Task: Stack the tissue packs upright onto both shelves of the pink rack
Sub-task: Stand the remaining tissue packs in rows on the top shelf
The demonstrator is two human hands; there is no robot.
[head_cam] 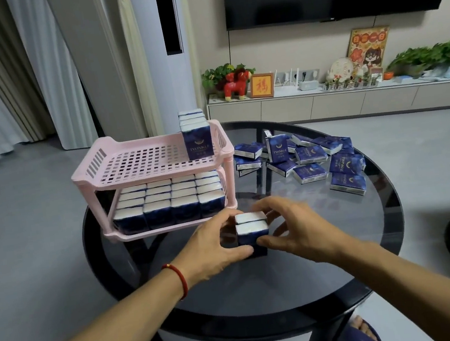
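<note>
Both hands, left [213, 245] and right [293, 230], pinch two light, squashy packs [252, 232] by their sides; squeeze gently

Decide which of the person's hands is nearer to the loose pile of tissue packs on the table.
Right. The right hand is on the pile's side of the two upright packs that both hands hold; the left hand is on their far side, in front of the pink rack.

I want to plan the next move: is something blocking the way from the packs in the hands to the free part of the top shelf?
Nothing visible does. Both hands grip the held packs before the rack; the top shelf is open above, with one row of packs at its right end.
</note>
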